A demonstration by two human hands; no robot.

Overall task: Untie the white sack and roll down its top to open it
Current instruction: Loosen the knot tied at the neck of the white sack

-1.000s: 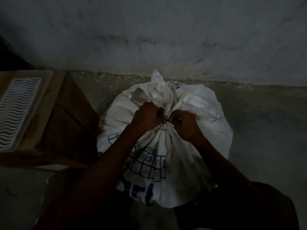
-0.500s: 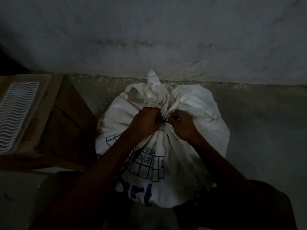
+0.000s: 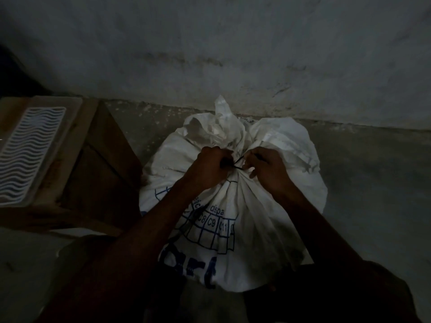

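Note:
A full white sack (image 3: 233, 217) with blue printing stands on the floor against the wall, in dim light. Its top is gathered into a bunched neck (image 3: 219, 129), bound by a thin dark tie (image 3: 238, 162). My left hand (image 3: 210, 169) is closed on the tie at the left of the knot. My right hand (image 3: 265, 169) pinches the other end of the tie at the right of the knot. A short length of tie is stretched between the two hands. The knot itself is partly hidden by my fingers.
A wooden table or bench (image 3: 98, 173) stands left of the sack, close to it. On it lies a pale plastic tray with a wavy grid (image 3: 28, 150). A grey wall (image 3: 233, 54) rises directly behind the sack. Bare concrete floor (image 3: 373, 183) lies to the right.
My two hands have drawn slightly apart, and a short stretch of dark tie now shows between them. The sack has stayed in place.

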